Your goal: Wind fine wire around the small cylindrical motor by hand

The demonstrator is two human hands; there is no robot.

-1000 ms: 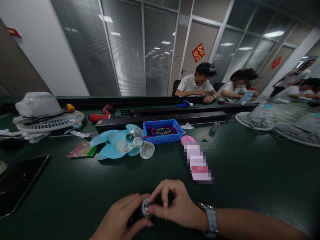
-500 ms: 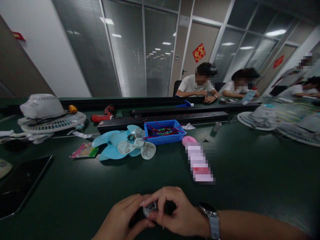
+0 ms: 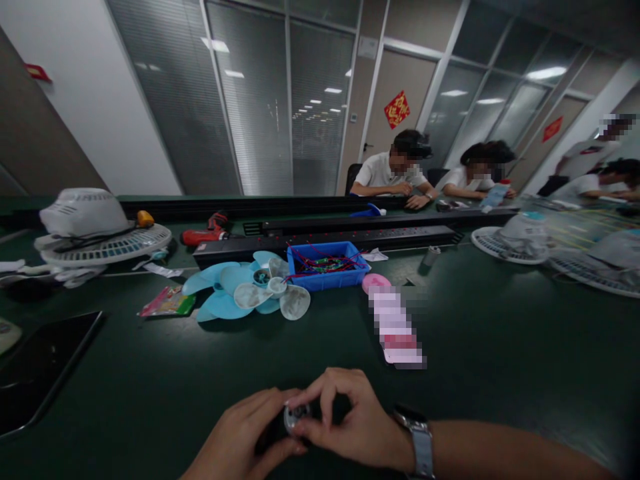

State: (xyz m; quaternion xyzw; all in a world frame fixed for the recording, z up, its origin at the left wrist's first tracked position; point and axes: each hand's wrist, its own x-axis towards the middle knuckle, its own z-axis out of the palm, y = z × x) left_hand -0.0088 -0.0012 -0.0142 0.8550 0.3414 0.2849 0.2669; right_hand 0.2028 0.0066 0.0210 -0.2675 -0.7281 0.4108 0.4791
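Low in the head view, a small round silver metal part (image 3: 296,419) with a dark centre sits between my two hands. The fingers and thumb of my left hand (image 3: 245,433) curl around its left side and hold it. My right hand (image 3: 350,423), with a watch on its wrist, pinches at the part's right edge between thumb and index finger. How much of the part lies behind the fingers is hidden. Beyond the hands is a pink object (image 3: 377,283) with a pixelated strip beside it.
Blue fan blades (image 3: 225,293) lie by a blue bin (image 3: 327,277) of wires and circuit boards. A black tablet (image 3: 45,373) is at left, a red drill (image 3: 203,235) behind. A silver cylinder (image 3: 433,253) stands right of the bin. Co-workers (image 3: 395,177) sit across the table.
The fingers of my right hand have shifted slightly at the metal part, whose round face shows a little more. My left hand stays around it.
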